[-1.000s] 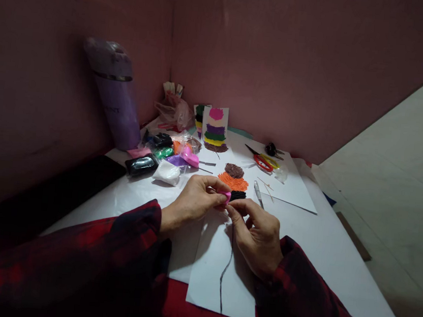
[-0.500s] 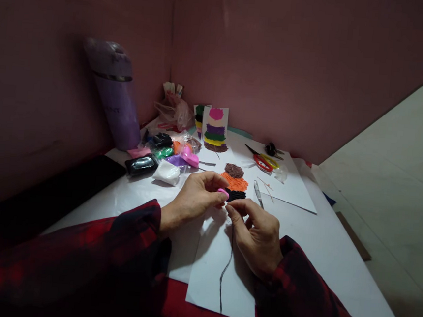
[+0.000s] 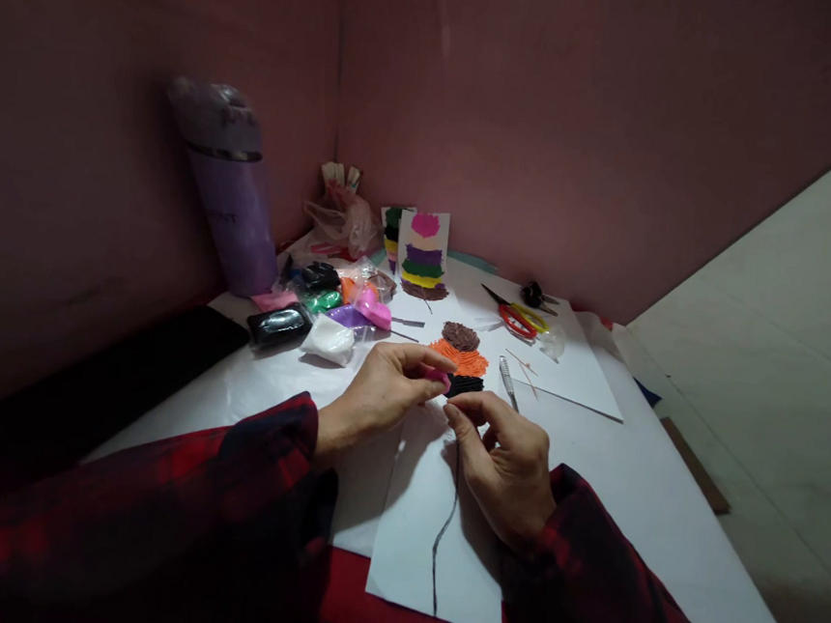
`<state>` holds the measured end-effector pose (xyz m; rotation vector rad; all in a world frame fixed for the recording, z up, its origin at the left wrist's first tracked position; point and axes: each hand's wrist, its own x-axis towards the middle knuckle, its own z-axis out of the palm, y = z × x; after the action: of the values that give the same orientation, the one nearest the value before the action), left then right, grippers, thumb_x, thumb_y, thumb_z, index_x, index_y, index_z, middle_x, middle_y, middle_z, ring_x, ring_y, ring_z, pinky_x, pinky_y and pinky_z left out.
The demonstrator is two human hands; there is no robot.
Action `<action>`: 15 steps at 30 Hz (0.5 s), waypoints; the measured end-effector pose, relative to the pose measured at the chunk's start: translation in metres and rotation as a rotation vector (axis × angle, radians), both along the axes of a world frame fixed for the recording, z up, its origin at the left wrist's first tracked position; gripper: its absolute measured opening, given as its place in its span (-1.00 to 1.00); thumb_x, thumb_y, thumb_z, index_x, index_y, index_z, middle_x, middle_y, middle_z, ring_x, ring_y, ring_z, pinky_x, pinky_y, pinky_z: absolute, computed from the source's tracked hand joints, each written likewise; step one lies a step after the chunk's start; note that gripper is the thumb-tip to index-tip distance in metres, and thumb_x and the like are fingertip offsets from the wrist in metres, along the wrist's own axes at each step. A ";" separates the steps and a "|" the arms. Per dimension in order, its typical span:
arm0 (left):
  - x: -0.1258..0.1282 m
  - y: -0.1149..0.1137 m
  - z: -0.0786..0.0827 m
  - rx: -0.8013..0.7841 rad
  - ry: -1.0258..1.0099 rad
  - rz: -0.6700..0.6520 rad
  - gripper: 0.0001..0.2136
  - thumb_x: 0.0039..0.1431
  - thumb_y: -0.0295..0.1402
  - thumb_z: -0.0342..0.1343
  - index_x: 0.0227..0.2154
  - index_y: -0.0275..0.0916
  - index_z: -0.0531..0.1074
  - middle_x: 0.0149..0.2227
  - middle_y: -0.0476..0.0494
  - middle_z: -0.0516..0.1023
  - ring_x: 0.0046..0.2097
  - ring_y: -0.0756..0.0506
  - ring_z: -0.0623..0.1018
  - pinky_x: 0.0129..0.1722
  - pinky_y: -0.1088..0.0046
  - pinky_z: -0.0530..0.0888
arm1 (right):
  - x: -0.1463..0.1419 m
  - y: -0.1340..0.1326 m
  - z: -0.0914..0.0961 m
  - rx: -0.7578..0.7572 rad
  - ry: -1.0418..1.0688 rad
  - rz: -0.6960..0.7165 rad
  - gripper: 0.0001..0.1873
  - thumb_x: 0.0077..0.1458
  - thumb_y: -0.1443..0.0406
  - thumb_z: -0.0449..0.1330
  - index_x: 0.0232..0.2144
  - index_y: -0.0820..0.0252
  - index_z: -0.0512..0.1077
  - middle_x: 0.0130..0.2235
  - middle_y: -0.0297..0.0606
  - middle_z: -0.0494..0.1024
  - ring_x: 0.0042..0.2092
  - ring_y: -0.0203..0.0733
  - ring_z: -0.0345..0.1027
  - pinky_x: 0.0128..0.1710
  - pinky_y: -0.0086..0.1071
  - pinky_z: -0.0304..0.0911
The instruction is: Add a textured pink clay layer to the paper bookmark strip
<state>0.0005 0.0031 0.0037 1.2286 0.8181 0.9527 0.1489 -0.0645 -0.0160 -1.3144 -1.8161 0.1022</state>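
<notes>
A small lump of pink modelling clay (image 3: 440,379) is pinched between the thumb and fingers of my left hand (image 3: 384,386). Close by, the thumb and forefinger of my right hand (image 3: 508,460) are pressed together; whatever is between them is too small to make out. Both hands are over a white paper card (image 3: 401,553) with a wavy dark line (image 3: 435,551) drawn down its lower part. Beyond my fingers the card carries textured bands of black clay (image 3: 465,386), orange clay (image 3: 462,359) and brown clay (image 3: 461,336). My hands hide the middle of the card.
Bagged clay packs (image 3: 330,338) lie to the left, near a purple bottle (image 3: 232,199) and a black flat object (image 3: 139,384). A painted card (image 3: 423,249) leans at the back. To the right are scissors (image 3: 517,320), a metal-handled tool (image 3: 506,382) and toothpicks (image 3: 527,365).
My left fingers have shifted on the pink clay, so less of it shows, and more of the black band is visible. My right hand has barely moved.
</notes>
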 end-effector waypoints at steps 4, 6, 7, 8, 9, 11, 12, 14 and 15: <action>-0.001 -0.001 0.001 -0.001 0.007 0.003 -0.87 -0.08 -0.57 0.21 -0.39 -0.35 0.49 -0.45 -0.01 0.52 -0.41 0.04 0.48 -0.37 0.51 0.38 | 0.000 0.001 -0.001 0.002 -0.003 -0.002 -0.90 0.17 0.34 0.15 -0.37 0.15 0.47 -0.43 -0.34 0.56 -0.46 -0.30 0.39 -0.51 -0.46 0.19; -0.001 -0.002 0.001 0.006 0.034 -0.018 -0.91 -0.07 -0.55 0.21 -0.43 -0.36 0.47 -0.48 0.00 0.50 -0.45 0.05 0.46 -0.40 0.51 0.39 | 0.000 0.001 -0.001 -0.001 -0.003 -0.002 -0.90 0.17 0.34 0.16 -0.36 0.15 0.47 -0.43 -0.34 0.57 -0.45 -0.30 0.39 -0.51 -0.46 0.20; -0.001 -0.002 0.001 0.004 0.040 -0.032 -0.92 -0.07 -0.54 0.20 -0.44 -0.36 0.47 -0.49 0.00 0.49 -0.47 0.06 0.46 -0.41 0.50 0.39 | 0.000 0.001 0.000 -0.002 0.000 0.001 -0.90 0.18 0.34 0.16 -0.36 0.15 0.48 -0.42 -0.34 0.57 -0.45 -0.30 0.39 -0.51 -0.46 0.20; -0.001 -0.002 0.001 -0.003 0.042 -0.043 -0.92 -0.06 -0.55 0.20 -0.44 -0.36 0.47 -0.50 0.00 0.49 -0.49 0.06 0.46 -0.42 0.49 0.40 | 0.000 0.001 0.000 -0.003 0.004 0.004 -0.90 0.18 0.34 0.16 -0.36 0.15 0.48 -0.42 -0.34 0.58 -0.46 -0.30 0.40 -0.51 -0.46 0.20; -0.001 -0.002 0.001 -0.014 0.041 -0.050 -0.92 -0.06 -0.55 0.19 -0.44 -0.36 0.48 -0.51 0.00 0.49 -0.50 0.06 0.46 -0.42 0.49 0.41 | 0.000 0.001 0.000 -0.003 0.009 0.007 -0.90 0.18 0.34 0.16 -0.36 0.15 0.48 -0.41 -0.34 0.58 -0.46 -0.31 0.40 -0.50 -0.46 0.21; -0.001 -0.001 0.001 -0.036 0.036 -0.059 -0.92 -0.07 -0.58 0.18 -0.44 -0.37 0.48 -0.52 0.00 0.49 -0.52 0.05 0.47 -0.43 0.48 0.42 | -0.001 0.001 0.001 -0.002 0.018 0.012 -0.90 0.18 0.34 0.16 -0.36 0.15 0.48 -0.41 -0.35 0.59 -0.47 -0.31 0.40 -0.50 -0.46 0.22; -0.001 -0.001 0.001 -0.043 0.032 -0.059 -0.92 -0.06 -0.58 0.17 -0.43 -0.37 0.48 -0.52 -0.01 0.50 -0.52 0.05 0.47 -0.43 0.48 0.43 | -0.001 0.001 0.001 -0.002 0.020 0.011 -0.90 0.17 0.34 0.16 -0.36 0.15 0.48 -0.42 -0.34 0.58 -0.47 -0.31 0.40 -0.50 -0.46 0.22; 0.000 -0.001 0.000 -0.047 0.018 -0.056 -0.90 -0.05 -0.57 0.18 -0.41 -0.37 0.49 -0.51 -0.01 0.50 -0.52 0.05 0.48 -0.43 0.47 0.43 | -0.001 0.001 0.001 -0.002 0.020 0.010 -0.90 0.17 0.34 0.16 -0.37 0.15 0.48 -0.42 -0.34 0.58 -0.46 -0.31 0.40 -0.50 -0.46 0.22; 0.000 0.000 -0.001 -0.043 0.009 -0.055 -0.89 -0.05 -0.56 0.19 -0.39 -0.37 0.49 -0.50 -0.01 0.51 -0.52 0.05 0.48 -0.42 0.47 0.43 | -0.001 0.001 0.001 -0.005 0.020 0.011 -0.90 0.18 0.34 0.16 -0.36 0.15 0.48 -0.42 -0.34 0.59 -0.46 -0.31 0.41 -0.50 -0.46 0.23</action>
<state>0.0002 0.0026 0.0031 1.2129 0.8047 0.8816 0.1478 -0.0633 -0.0146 -1.3027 -1.8076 0.1249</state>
